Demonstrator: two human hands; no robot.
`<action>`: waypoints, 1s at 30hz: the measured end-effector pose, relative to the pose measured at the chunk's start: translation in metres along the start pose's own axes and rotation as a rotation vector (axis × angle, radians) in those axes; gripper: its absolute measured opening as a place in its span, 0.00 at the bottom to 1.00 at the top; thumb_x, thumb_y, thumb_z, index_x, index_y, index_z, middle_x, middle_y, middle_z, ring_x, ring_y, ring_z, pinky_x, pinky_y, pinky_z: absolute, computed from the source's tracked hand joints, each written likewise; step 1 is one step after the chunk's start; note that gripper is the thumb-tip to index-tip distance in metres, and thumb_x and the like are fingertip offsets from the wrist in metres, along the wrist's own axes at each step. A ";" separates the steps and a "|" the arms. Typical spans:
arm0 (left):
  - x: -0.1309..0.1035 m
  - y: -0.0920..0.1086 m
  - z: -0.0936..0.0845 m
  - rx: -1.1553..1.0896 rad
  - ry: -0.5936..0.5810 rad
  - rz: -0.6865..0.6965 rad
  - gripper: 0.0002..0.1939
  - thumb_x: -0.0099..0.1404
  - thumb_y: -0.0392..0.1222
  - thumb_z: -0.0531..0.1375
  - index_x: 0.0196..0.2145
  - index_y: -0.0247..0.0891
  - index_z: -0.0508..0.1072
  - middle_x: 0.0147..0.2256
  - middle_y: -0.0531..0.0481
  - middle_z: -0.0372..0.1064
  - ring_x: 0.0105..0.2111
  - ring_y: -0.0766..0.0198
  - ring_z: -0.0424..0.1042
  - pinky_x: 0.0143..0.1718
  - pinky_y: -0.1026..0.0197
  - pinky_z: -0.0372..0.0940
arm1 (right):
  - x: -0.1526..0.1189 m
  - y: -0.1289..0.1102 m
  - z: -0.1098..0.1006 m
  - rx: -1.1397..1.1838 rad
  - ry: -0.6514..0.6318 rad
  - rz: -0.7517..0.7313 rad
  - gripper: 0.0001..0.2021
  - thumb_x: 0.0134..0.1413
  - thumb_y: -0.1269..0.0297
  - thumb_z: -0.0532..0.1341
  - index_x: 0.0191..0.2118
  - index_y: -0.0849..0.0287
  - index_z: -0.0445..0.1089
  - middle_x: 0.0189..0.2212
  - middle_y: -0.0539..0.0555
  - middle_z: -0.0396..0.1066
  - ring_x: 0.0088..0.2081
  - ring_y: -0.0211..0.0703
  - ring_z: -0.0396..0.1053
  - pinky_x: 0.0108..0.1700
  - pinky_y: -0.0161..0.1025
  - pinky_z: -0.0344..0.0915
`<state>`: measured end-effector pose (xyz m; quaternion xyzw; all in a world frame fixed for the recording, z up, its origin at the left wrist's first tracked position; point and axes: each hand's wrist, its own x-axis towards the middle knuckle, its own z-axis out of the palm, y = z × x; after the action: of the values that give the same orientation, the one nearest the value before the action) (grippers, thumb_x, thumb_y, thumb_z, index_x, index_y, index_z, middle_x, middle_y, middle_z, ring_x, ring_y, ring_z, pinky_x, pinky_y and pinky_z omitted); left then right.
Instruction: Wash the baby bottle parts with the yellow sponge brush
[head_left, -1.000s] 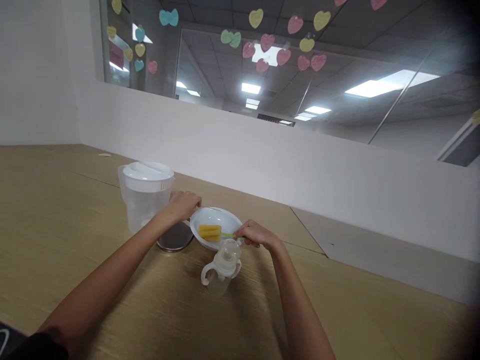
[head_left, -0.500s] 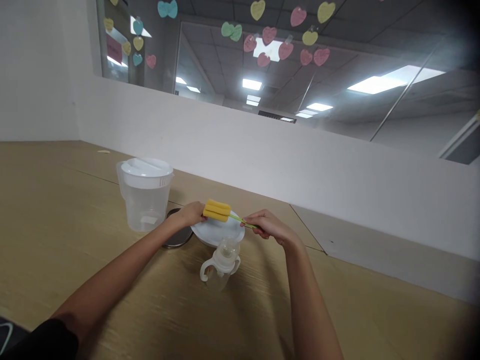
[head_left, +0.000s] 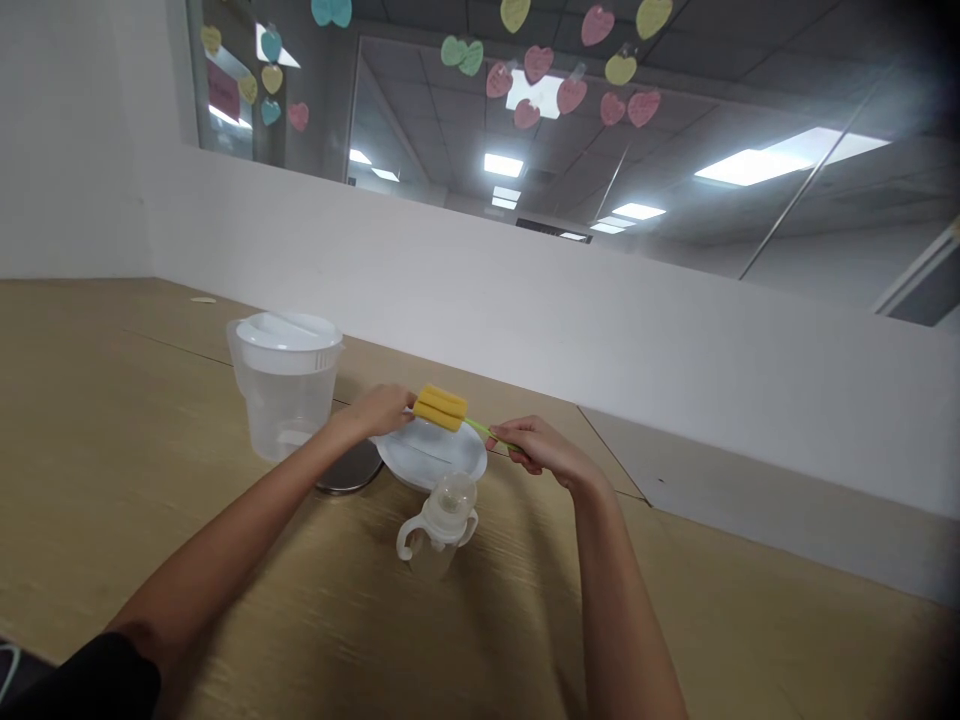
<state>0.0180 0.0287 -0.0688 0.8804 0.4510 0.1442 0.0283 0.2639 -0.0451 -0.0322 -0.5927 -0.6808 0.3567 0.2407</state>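
Note:
A bottle brush [head_left: 440, 408] with a yellow sponge head and a thin green handle is held level above a white bowl [head_left: 431, 462]. My right hand [head_left: 531, 443] is closed around the handle's end. At the other end, the closed fingers of my left hand [head_left: 386, 408] meet the tip of the sponge; the exact grip is partly hidden. In front of the bowl a clear baby bottle [head_left: 439, 525] with two white side handles stands on the table, its domed cap on top.
A lidded clear plastic pitcher [head_left: 289, 390] stands left of my left hand. Beneath my left wrist lies a dark round metal-rimmed disc [head_left: 352, 468], partly covered. Behind the wooden table [head_left: 300, 600] runs a white wall [head_left: 465, 290] with a window above it.
The brush has risen slightly and its sponge head has tilted, with my left hand moving up alongside. My right hand stays nearly in place on the handle. The view has shifted a little.

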 end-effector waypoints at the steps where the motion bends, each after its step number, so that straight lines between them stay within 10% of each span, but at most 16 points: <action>1: -0.008 0.002 -0.016 0.023 0.050 -0.026 0.15 0.60 0.41 0.50 0.41 0.37 0.72 0.40 0.43 0.72 0.39 0.58 0.70 0.38 0.62 0.61 | -0.001 0.000 -0.001 0.005 0.009 -0.004 0.21 0.47 0.48 0.56 0.30 0.64 0.70 0.13 0.43 0.48 0.17 0.28 0.43 0.17 0.29 0.41; 7: -0.064 0.024 -0.072 -0.112 -0.043 0.058 0.18 0.62 0.49 0.48 0.34 0.38 0.74 0.31 0.49 0.73 0.29 0.63 0.69 0.30 0.65 0.58 | -0.009 -0.020 0.012 0.000 0.032 -0.020 0.24 0.48 0.41 0.53 0.28 0.62 0.63 0.17 0.44 0.51 0.17 0.27 0.44 0.17 0.29 0.40; 12: -0.066 0.052 -0.036 -0.143 -0.385 0.243 0.29 0.44 0.56 0.63 0.44 0.42 0.70 0.40 0.49 0.71 0.38 0.57 0.69 0.37 0.62 0.60 | -0.014 -0.040 0.043 -0.205 0.045 -0.013 0.26 0.39 0.40 0.60 0.29 0.62 0.64 0.22 0.48 0.61 0.21 0.30 0.54 0.20 0.30 0.48; 19: -0.052 0.064 -0.010 -0.206 -0.508 0.211 0.39 0.44 0.59 0.61 0.52 0.42 0.61 0.53 0.46 0.58 0.49 0.53 0.62 0.47 0.58 0.58 | -0.018 -0.039 0.051 -0.393 0.037 -0.062 0.26 0.34 0.39 0.62 0.30 0.60 0.63 0.25 0.49 0.64 0.25 0.35 0.59 0.23 0.31 0.52; 30: -0.037 0.053 0.013 -0.529 -0.681 0.255 0.15 0.45 0.49 0.65 0.26 0.34 0.72 0.26 0.51 0.71 0.27 0.64 0.68 0.25 0.67 0.58 | -0.030 -0.043 0.050 -0.548 -0.042 -0.041 0.25 0.35 0.39 0.60 0.26 0.60 0.65 0.23 0.48 0.65 0.23 0.34 0.57 0.20 0.32 0.49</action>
<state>0.0432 -0.0312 -0.0797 0.8887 0.2516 -0.0409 0.3811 0.2040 -0.0861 -0.0275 -0.6143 -0.7687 0.1663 0.0644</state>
